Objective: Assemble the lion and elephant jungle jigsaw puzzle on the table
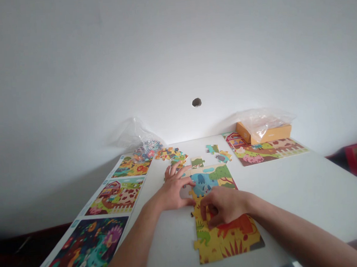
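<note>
White tabletop (291, 195) is spreading across this head view, and a partly joined jigsaw puzzle (224, 239) is lying near its middle, its long axis pointing away from the person, with its yellow end nearest. The left hand (174, 190) is resting spread at the puzzle's left side, touching the blue section. The right hand (222, 205) is curling down over the yellow pieces (whether it is pinching one, nobody could tell from here). A loose green piece (197, 161) is sitting just beyond the puzzle, with more loose pieces (170, 153) scattered farther on. Printed picture sheets (116, 197) are lining the left side, a farm picture sheet (266, 151) is lying far right, and an orange box (264, 132) is standing on it under a clear plastic bag (264, 120). Any small print is too tiny to read.
</note>
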Demonstrator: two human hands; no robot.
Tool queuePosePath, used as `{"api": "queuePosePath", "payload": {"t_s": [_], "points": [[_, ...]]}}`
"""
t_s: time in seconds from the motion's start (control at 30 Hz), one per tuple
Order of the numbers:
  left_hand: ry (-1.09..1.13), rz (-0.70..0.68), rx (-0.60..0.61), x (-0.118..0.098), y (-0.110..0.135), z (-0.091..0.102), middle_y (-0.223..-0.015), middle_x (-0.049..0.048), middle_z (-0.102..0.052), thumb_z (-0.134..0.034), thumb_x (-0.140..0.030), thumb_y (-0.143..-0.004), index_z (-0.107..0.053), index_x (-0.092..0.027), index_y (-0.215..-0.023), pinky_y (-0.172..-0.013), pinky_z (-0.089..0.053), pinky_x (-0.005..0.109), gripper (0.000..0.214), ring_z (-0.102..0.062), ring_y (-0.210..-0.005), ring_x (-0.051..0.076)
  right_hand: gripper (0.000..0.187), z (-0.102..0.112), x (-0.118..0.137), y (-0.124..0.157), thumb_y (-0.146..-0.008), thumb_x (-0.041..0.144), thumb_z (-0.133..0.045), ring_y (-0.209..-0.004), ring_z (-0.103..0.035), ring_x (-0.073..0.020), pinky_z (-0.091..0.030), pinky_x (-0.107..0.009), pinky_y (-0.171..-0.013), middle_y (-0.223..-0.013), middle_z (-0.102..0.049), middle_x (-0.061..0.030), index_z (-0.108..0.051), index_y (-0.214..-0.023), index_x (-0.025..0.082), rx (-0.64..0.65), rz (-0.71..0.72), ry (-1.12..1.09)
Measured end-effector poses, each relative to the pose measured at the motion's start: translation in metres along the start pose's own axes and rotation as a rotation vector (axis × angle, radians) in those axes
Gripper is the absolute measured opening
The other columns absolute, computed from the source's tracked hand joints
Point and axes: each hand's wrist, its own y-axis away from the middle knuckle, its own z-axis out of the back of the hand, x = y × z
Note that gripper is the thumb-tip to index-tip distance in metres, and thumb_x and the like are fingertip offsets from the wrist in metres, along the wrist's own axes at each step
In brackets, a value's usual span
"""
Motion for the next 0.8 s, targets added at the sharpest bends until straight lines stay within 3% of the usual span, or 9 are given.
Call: {"api": "queuePosePath", "payload": {"t_s": [0.37, 0.57, 0.8], "points": [[0.025, -0.028, 0.014, 0.0023, 0.0001, -0.0003, -0.158, -0.0032, -0.036, -0.084, -0.049, -0.063, -0.068, -0.031, -0.101, -0.113, -0.003, 0.075, 0.044, -0.008, -0.148, 0.045, 0.029, 0.0029, 0.0046, 0.004, -0.071, 0.035, -0.078, -0.054, -0.049, -0.0076, -0.034, -0.019, -0.055, -0.065, -0.061, 0.0048, -0.074, -0.095, 0.02, -0.039, 0.086, 0.07], [0.038, -0.031, 0.009, 0.0028, -0.0005, -0.0003, -0.158, -0.002, -0.037, -0.084, -0.051, -0.063, -0.069, -0.031, -0.102, -0.113, 0.0, 0.075, 0.046, -0.005, -0.149, 0.045, 0.018, -0.0013, -0.0013, 0.0029, -0.074, 0.028, -0.076, -0.056, -0.055, -0.007, -0.037, -0.016, -0.054, -0.065, -0.065, 0.0037, -0.078, -0.09, 0.018, 0.063, 0.188, -0.057], [0.064, -0.037, 0.015, 0.0042, -0.0005, -0.0001, -0.158, 0.0012, -0.039, -0.084, -0.055, -0.062, -0.07, -0.031, -0.105, -0.113, 0.001, 0.074, 0.051, -0.006, -0.148, 0.045, 0.019, -0.0019, -0.0038, 0.0042, -0.074, 0.032, -0.079, -0.053, -0.052, -0.0051, -0.036, -0.015, -0.052, -0.064, -0.066, 0.0047, -0.079, -0.087, 0.018, 0.171, 0.152, -0.228]]}}
